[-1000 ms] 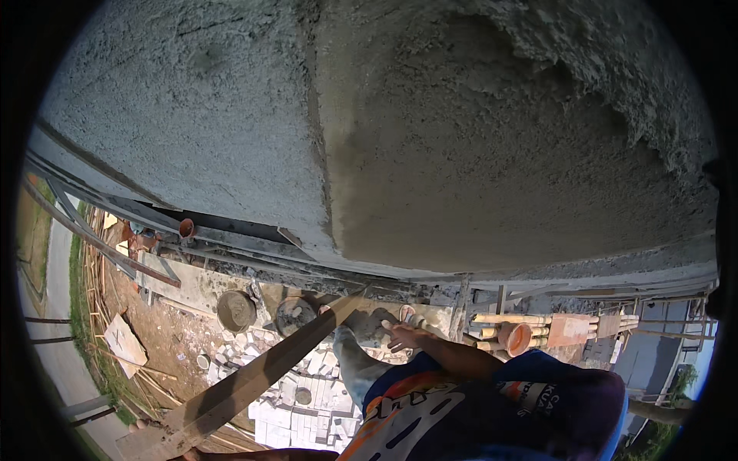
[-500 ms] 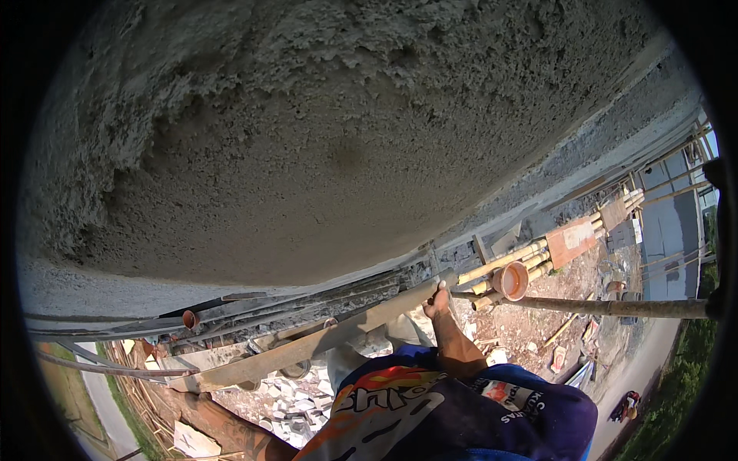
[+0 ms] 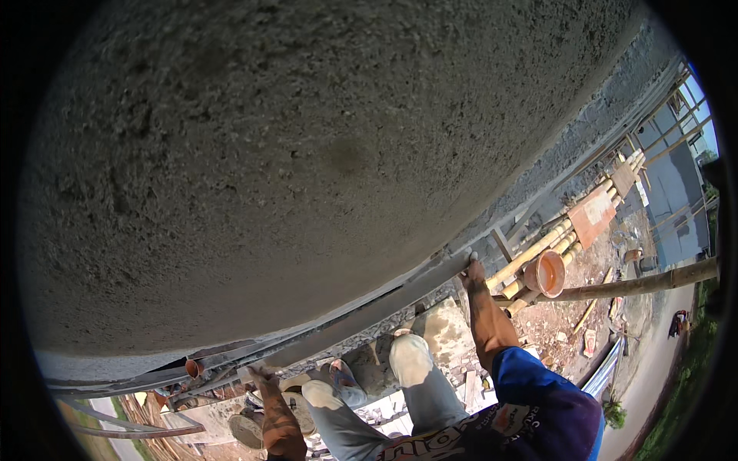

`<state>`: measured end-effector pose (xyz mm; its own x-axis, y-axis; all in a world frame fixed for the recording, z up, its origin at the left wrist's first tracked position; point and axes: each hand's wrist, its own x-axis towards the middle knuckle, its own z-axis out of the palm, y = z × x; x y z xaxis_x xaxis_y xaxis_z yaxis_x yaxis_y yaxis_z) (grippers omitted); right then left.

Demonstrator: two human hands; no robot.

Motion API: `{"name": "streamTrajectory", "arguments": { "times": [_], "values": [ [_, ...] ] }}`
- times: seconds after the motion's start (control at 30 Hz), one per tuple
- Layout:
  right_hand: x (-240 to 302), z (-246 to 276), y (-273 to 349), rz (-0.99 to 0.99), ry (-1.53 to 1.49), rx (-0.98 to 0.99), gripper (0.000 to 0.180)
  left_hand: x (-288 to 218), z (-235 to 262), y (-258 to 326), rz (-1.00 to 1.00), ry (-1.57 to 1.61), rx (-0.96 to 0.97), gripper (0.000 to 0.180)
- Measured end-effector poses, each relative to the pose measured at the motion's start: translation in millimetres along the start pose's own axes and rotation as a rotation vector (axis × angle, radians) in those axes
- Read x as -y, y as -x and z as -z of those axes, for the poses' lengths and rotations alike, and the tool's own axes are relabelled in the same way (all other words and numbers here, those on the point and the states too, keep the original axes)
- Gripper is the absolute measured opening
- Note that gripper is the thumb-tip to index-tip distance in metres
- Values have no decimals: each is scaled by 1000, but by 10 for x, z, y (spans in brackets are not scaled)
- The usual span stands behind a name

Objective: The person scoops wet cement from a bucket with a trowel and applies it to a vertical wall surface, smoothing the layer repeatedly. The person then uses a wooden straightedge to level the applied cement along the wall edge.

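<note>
A long, straight grey screed board (image 3: 361, 319) runs slantwise along the foot of a rough plastered wall (image 3: 307, 192). My left hand (image 3: 264, 378) is closed on the board near its left end, low in view. Farther up and to the right, my right hand (image 3: 473, 270) grips the other end, with the thumb on its upper edge. The board lies close along the wall's lower part; whether its whole edge touches the plaster I cannot tell. The wet-looking grey plaster is pitted and coarse, smoother toward the lower right.
An orange bucket (image 3: 545, 274) stands by bamboo poles (image 3: 538, 257) at the right, with a reddish board (image 3: 592, 217) lying over them. A thick pole (image 3: 638, 283) crosses the right side. Round pans (image 3: 246, 430) sit at lower left, and a small orange container (image 3: 194, 369) is near the wall.
The board has moved in toward the wall, with both hands still on it. My left hand has shifted right, my right hand up and right. My view has shifted, showing my legs more fully.
</note>
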<state>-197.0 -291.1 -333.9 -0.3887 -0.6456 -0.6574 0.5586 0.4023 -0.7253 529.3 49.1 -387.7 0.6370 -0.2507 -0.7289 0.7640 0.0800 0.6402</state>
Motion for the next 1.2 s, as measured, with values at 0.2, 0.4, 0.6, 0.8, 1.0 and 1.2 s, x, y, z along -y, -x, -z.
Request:
{"name": "streamTrajectory", "arguments": {
  "times": [0.2, 0.4, 0.6, 0.8, 1.0, 1.2],
  "values": [
    [-323, -356, -433, 25, -2, -30, 66, 412, -291, -862, 165, 49, -77, 49],
    [-403, -559, -489, 47, -92, -44, 62, 432, -629, -1072, -26, -9, 113, 51],
    [-306, -576, -414, 68, -150, 21, 57, 406, -788, -948, -17, 12, 35, 61],
    [-42, -705, -115, 41, -99, -41, 53, 104, -872, -561, -33, 36, 37, 68],
    [320, -862, 320, 42, -102, -32, 49, -360, -1008, -135, -47, 109, 97, 73],
    [704, -1003, 779, 50, -64, -90, 48, -790, -1208, 509, -74, 6, 10, 74]
  ]
}}
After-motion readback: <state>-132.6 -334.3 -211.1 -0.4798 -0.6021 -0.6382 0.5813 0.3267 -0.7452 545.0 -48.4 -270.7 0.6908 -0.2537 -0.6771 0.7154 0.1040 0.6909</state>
